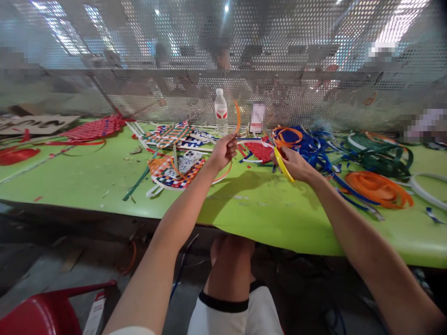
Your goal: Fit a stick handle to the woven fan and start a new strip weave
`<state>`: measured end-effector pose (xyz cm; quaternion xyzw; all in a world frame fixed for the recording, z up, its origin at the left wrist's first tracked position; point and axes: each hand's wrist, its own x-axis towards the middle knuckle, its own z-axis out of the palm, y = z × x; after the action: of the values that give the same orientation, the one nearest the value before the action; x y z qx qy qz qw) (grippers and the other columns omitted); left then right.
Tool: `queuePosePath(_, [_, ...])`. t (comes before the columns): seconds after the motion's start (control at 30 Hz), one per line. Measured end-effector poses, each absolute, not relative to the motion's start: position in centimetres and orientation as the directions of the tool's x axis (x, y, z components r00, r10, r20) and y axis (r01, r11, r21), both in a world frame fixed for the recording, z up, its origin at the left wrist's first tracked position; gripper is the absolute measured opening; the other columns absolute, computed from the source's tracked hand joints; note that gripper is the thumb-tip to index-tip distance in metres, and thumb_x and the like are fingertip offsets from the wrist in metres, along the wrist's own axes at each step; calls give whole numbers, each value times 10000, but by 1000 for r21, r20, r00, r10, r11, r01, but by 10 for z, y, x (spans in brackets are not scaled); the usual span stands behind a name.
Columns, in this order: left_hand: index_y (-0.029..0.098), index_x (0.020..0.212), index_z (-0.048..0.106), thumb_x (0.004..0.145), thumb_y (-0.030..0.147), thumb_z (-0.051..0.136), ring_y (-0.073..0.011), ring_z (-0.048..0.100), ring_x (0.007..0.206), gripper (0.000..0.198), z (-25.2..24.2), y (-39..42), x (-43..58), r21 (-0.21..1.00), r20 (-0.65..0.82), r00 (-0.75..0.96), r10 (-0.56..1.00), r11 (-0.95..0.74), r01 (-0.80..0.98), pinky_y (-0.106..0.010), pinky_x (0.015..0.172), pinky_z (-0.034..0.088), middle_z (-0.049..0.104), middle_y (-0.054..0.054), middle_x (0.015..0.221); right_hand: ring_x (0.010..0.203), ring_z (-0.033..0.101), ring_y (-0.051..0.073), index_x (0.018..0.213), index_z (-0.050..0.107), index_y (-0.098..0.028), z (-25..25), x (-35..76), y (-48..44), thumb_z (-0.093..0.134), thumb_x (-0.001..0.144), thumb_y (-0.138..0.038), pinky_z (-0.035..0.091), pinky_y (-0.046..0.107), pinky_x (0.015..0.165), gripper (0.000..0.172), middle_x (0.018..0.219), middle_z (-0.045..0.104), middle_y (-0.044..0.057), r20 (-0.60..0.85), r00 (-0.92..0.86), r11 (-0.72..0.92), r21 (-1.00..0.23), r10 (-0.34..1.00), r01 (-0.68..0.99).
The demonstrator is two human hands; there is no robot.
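My left hand is raised over the green table, its fingers pinched on a thin orange plastic strip that curves up past the water bottle and loops down below the hand. My right hand is closed around yellow-handled scissors, whose blades point toward the strip. A partly woven mat of orange, white, blue and red strips lies just left of my left hand, with a phone resting on it.
A water bottle stands at the back by the perforated metal screen. Coils of blue, green and orange strips lie to the right. More woven pieces lie left. A red chair is at lower left.
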<state>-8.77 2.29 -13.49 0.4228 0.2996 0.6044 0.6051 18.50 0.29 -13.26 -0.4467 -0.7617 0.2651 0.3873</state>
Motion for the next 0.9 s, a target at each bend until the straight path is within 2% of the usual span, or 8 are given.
queuePosePath(0.07, [177, 834, 634, 1053, 258, 660, -32, 191, 391, 235, -132, 20, -89, 855, 134, 105, 985, -61, -515, -164, 375, 162, 268, 117, 569, 638, 428, 153, 740, 511, -247, -130, 184, 0, 732, 833, -768, 327, 316, 578, 574, 688, 518, -15, 337, -331, 472, -621, 881, 626])
queuePosePath(0.13, [173, 817, 623, 1034, 245, 682, -23, 193, 376, 236, -130, 19, -89, 850, 116, 102, 988, -45, -525, -158, 368, 147, 279, 123, 551, 643, 423, 150, 749, 491, -242, -129, 182, -3, 667, 883, -755, 302, 325, 596, 559, 691, 511, -14, 290, -373, 472, -530, 881, 704])
queuePosePath(0.3, [164, 783, 624, 1025, 219, 655, -20, 190, 364, 250, -131, 21, -88, 879, 93, 79, 993, -45, -474, -163, 368, 132, 293, 123, 536, 673, 467, 164, 742, 493, -238, -130, 175, -5, 610, 950, -660, 300, 337, 637, 485, 706, 542, 7, 214, -433, 481, -459, 876, 747])
queuePosePath(0.43, [164, 763, 632, 1009, 217, 652, -26, 179, 371, 253, -135, 25, -89, 913, 113, 66, 991, -77, -401, -172, 379, 135, 279, 121, 538, 680, 497, 174, 725, 486, -237, -129, 176, -4, 588, 968, -668, 308, 334, 633, 506, 697, 549, 13, 165, -435, 458, -479, 885, 749])
queuePosePath(0.6, [157, 783, 672, 1004, 213, 647, -27, 208, 389, 230, -142, 27, -89, 925, 136, 69, 988, -102, -366, -172, 397, 148, 298, 113, 550, 657, 511, 180, 747, 573, -222, -128, 179, -1, 575, 977, -678, 321, 334, 616, 511, 703, 601, 33, 151, -437, 449, -512, 886, 733])
queuePosePath(0.77, [155, 794, 694, 1023, 205, 601, -39, 200, 405, 251, -146, 28, -90, 944, 179, 86, 980, -147, -297, -182, 407, 135, 268, 108, 551, 584, 494, 159, 729, 602, -216, -126, 181, -5, 580, 986, -651, 310, 316, 556, 506, 683, 622, 40, 97, -427, 402, -566, 899, 719])
queuePosePath(0.9, [159, 779, 690, 1015, 216, 618, -40, 181, 413, 253, -146, 28, -90, 950, 189, 76, 979, -163, -265, -185, 413, 131, 251, 107, 547, 554, 529, 155, 717, 607, -215, -122, 184, -7, 609, 957, -701, 329, 307, 523, 542, 695, 657, 51, 52, -437, 371, -625, 898, 687])
